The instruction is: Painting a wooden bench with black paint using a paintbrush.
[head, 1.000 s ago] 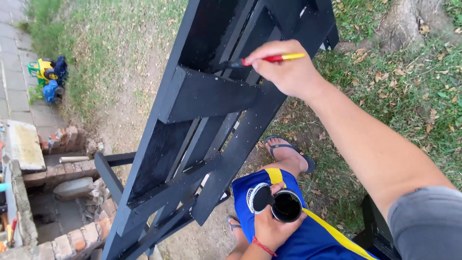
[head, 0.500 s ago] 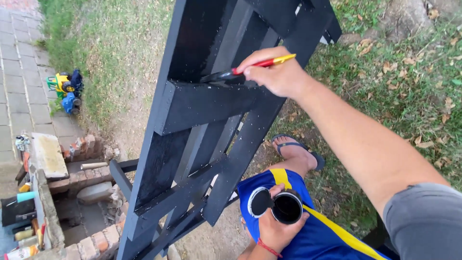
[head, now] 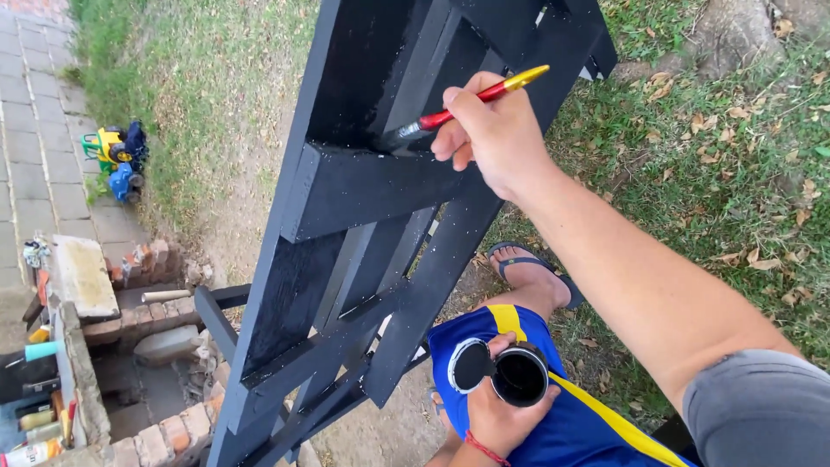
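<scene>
Against the top of the crossbar of the black wooden frame (head: 380, 225), the bristles of a paintbrush (head: 450, 112) press where the bar meets the dark upright boards. The right hand (head: 488, 138) has its fingers (head: 458, 104) clamped on the brush's red handle, whose yellow end points up and away from the frame. Below the frame's lower edge, over the blue shorts (head: 527, 415), the left hand (head: 501, 415) holds a small can of black paint (head: 520, 376), fingers wrapped round it; the round lid (head: 471, 365) sits just beside the can's mouth, on the side nearer the frame.

The step in hand looks to be brushing paint into the corner above the crossbar. The next stroke likely calls for a light, steady drag along that joint, with the tip worked into the corner, and a dip into the can once the bristles run dry.

The frame leans steeply, its foot near a low brick wall (head: 130, 294). Its boards are coated black all over and shine wet in places, with small pale flecks on the crossbar's face. Beyond the frame lies grass (head: 216, 78), with a toy tractor (head: 117, 151) well apart from it at the paving's edge. A sandalled foot (head: 527, 264) rests near the frame's right side.
</scene>
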